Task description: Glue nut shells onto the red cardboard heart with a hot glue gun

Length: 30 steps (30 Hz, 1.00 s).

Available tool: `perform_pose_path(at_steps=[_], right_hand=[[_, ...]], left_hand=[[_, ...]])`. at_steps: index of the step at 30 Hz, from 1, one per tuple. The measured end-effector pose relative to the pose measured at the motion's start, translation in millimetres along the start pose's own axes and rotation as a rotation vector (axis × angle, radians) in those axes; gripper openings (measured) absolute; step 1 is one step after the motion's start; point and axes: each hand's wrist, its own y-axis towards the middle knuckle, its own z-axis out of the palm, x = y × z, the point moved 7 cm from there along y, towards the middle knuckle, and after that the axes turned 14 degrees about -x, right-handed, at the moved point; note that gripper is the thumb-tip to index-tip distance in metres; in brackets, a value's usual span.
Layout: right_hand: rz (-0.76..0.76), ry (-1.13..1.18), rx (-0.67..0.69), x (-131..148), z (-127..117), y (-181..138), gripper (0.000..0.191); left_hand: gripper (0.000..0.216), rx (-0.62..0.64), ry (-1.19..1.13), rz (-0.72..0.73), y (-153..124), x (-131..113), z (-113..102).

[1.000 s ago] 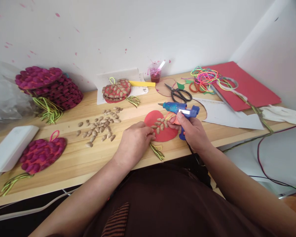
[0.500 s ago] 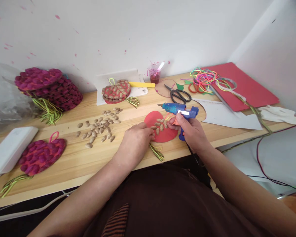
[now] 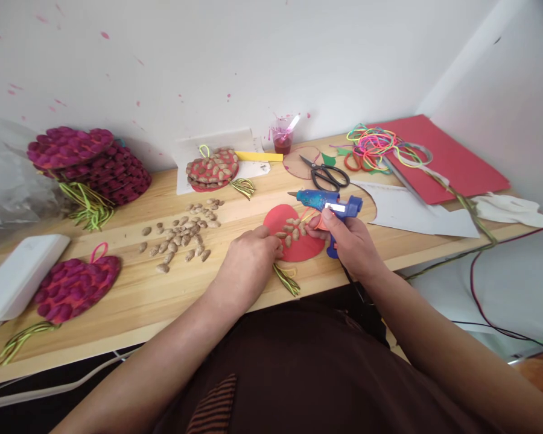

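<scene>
- Gripping blue glue gun (image 3: 319,198) in right hand (image 3: 355,246), with fingers curled round the handle; held over the right side of red disc (image 3: 281,217), with nozzle (image 3: 292,194) aimed left near the disc's far rim.
- Holding thumb and fingers of left hand (image 3: 248,259) close together at the disc's left edge; cannot tell whether pinching a piece or only steadying the disc.
- Could burn the left hand through a dip or leftward swing of the nozzle, being near those knuckles and probably hot.
- Could drip glue onto wooden table (image 3: 185,313) rather than disc, from squeezing in this pose, so close to the far rim.
- Could knock brown shells (image 3: 295,234) askew, clustered mid-disc beside the right fingertips; likeliest if poorly stuck, impossible to judge from here.
- Could smear glue on tassel (image 3: 287,280), or tug the disc by it, from leaving it loose just beside the left hand.
- Could pull the gun off line by snagging black cable (image 3: 350,275), trailing down past the table's front edge.
- Could scatter loose shells (image 3: 183,232), spread left of the left hand, with a careless reach.
- Could bump scissors (image 3: 330,176), lying just behind the gun, by drawing it away too low.
</scene>
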Motion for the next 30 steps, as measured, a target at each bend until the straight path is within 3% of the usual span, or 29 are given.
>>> perform_pose_path(at_steps=[7, 17, 20, 25, 30], right_hand=[[0.008, -0.021, -0.011, -0.9, -1.0, -0.1, 0.04], [0.028, 0.052, -0.051, 4.8, 0.7, -1.1, 0.042], [-0.001, 0.087, -0.117, 10.3, -6.5, -0.9, 0.045], [-0.023, 0.098, -0.248, 17.8, -31.1, -11.4, 0.04], [0.102, 0.094, -0.249, 19.1, -36.8, -33.0, 0.041]], left_hand=[[0.014, -0.047, -0.002, 0.029, 0.1, -1.8, -2.1], [0.016, -0.017, -0.006, -0.017, 0.1, -1.8, -0.8], [0.015, -0.05, -0.131, -0.078, -1.9, 5.0, -6.7], [0.036, -0.257, -0.379, -0.17, -5.9, 30.4, -19.7], [0.043, -0.191, -0.565, -0.197, -9.2, 39.0, -5.7]])
